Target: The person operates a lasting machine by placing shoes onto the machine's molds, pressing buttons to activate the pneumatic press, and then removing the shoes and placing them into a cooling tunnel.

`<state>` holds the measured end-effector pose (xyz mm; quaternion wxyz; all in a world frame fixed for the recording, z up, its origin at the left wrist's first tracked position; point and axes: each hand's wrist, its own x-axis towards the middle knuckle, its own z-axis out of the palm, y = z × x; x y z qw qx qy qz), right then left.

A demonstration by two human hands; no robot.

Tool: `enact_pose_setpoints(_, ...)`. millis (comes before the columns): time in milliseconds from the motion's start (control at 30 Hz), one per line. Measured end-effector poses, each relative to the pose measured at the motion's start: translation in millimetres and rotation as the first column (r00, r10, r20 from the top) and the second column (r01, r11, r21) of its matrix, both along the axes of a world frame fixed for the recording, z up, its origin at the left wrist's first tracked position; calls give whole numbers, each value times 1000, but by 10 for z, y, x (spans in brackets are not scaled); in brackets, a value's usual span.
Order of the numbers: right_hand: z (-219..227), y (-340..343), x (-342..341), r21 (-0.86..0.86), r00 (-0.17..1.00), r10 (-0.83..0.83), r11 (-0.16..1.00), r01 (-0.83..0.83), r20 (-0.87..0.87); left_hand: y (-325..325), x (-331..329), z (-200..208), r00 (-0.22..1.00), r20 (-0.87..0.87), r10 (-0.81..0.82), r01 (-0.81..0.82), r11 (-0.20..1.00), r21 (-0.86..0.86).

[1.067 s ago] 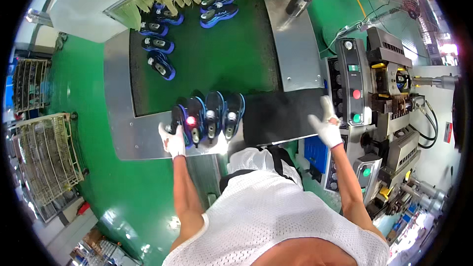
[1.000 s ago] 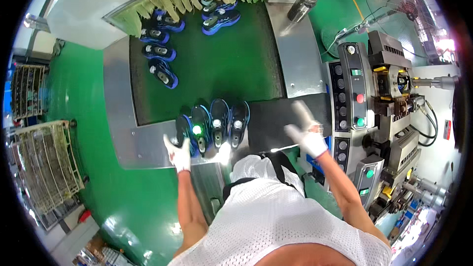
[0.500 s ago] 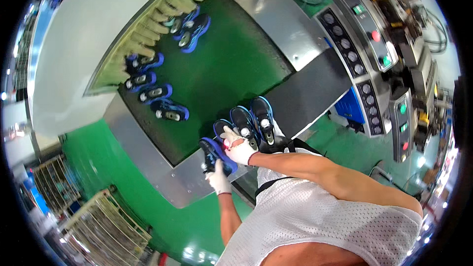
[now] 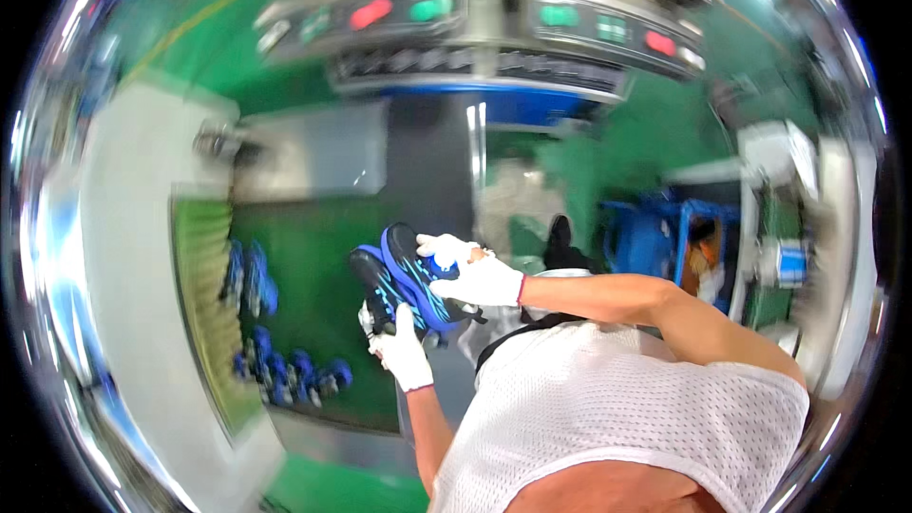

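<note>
Two black shoes with blue soles and light-blue stripes are held up side by side, sole edge to sole edge. My left hand, in a white glove, is closed on the heel end of the left shoe. My gloved right hand grips the right shoe from its right side. Against its fingers shows a small round blue-and-white piece, too blurred to name. Both shoes hang over the right edge of the green belt.
On the belt at left lie several blurred black-and-blue shoes, near a pale strip curtain. A dark strip runs to a machine with control panels ahead. At right stands a blue cart.
My view has swung to the right, toward the machine panels. My right hand has taken hold of a second shoe, and both shoes are now lifted together from the belt's near edge.
</note>
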<state>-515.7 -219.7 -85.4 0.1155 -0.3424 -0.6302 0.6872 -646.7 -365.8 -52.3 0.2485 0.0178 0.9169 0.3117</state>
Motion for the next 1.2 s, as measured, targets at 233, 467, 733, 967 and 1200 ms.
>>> enact_pose_setpoints(233, 180, 949, 3636, -114, 553, -833, 550, 828, -6, 1473, 1434, 138, 583, -93, -807, 812, 577, 86)
enact_pose_setpoints(467, 1656, -382, 4575, 231, -241, -965, -259, 938, -104, 2559, 3968, 909, -114, -213, -970, 713, -229, 663)
enact_pose_setpoints(733, 767, -1062, 6943, 914, -814, -580, -347, 211, -32, 3199, 7172, 456, -402, -687, -605, 565, -755, 334)
enact_pose_setpoints(967, 1165, -132, 6579, 942, -751, -660, -232, 243, 31, 3023, 6892, 117, -382, -492, -782, 628, -611, 483)
enact_pose_setpoints(1200, 690, 1075, 4453, 781, 470, -883, 285, 556, -13, 2334, 3169, -823, -160, -15, -987, 975, -160, 152)
